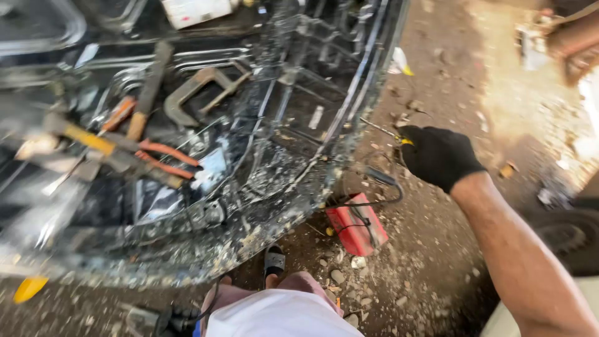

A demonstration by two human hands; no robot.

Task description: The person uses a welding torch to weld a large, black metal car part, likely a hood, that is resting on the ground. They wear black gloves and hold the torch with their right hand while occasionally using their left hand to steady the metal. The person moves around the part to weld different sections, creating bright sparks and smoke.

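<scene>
- Your right hand (438, 156), in a black glove, reaches out over the dirt ground (437, 249), just beside the edge of the battered black sheet-metal car panel (299, 137).
- Its grip is closed tight around a thin metal rod with a yellow band (388, 132); the rod's tip points at the panel's rim, likely so you can work that edge at arm's length.
- Your left hand is out of view, so its grip cannot be told.
- A small red box-shaped unit with a black cable (357, 231) lies on the ground below the hand.
- Orange-handled pliers (165, 161), a wooden-handled file (147, 93) and a grey metal C-clamp (196, 93) rest on the panel, seemingly kept within reach.
</scene>
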